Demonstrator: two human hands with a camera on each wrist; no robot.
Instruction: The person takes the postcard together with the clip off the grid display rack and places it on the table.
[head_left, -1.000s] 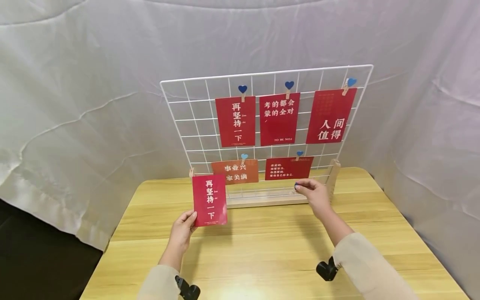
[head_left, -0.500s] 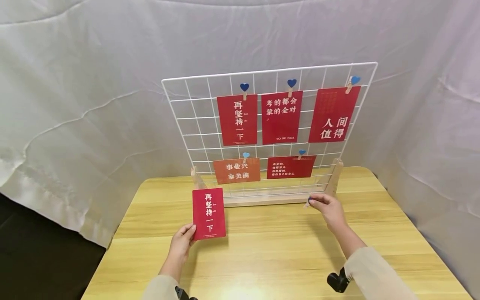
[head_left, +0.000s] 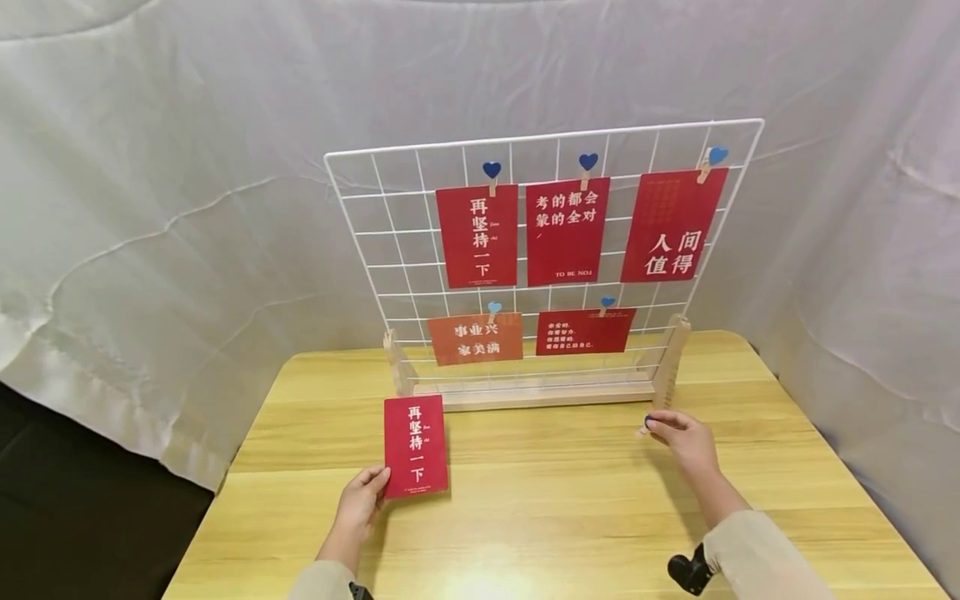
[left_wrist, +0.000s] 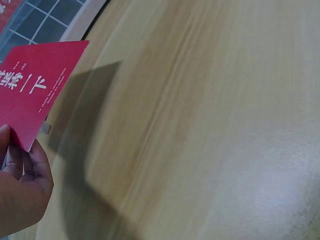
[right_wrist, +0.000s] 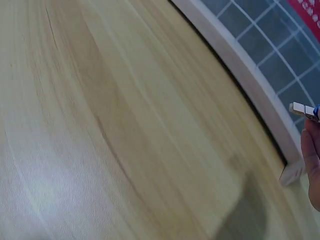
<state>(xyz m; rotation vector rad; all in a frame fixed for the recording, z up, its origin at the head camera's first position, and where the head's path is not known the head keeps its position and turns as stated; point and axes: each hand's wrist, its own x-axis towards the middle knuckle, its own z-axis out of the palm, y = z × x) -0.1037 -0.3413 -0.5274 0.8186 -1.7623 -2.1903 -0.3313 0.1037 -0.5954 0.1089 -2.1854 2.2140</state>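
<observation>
My left hand (head_left: 362, 502) pinches a red card (head_left: 416, 446) with white characters by its lower left edge, thumb on the front. The card is held up above the table, its shadow showing in the left wrist view. My right hand (head_left: 686, 446) pinches a small wooden clothespin (right_wrist: 302, 108) with a dark blue heart between thumb and fingers, near the rack's right foot. Behind both hands stands a white wire grid rack (head_left: 375, 267). Three red cards hang along its upper part, among them one with the same characters (head_left: 480, 237); an orange card (head_left: 476, 340) and a dark red card (head_left: 585, 332) hang below.
The grid stands in a wooden base (head_left: 540, 394) on the wood-grain table (head_left: 540, 500). Heart clothespins (head_left: 491, 170) hold the hanging cards. Pale curtains (head_left: 187, 167) surround the table at the back and sides.
Both hands have drawn back from the rack toward the front, the left lowering the red card, the right carrying the clothespin down and to the right. The hanging cards stay in place.
</observation>
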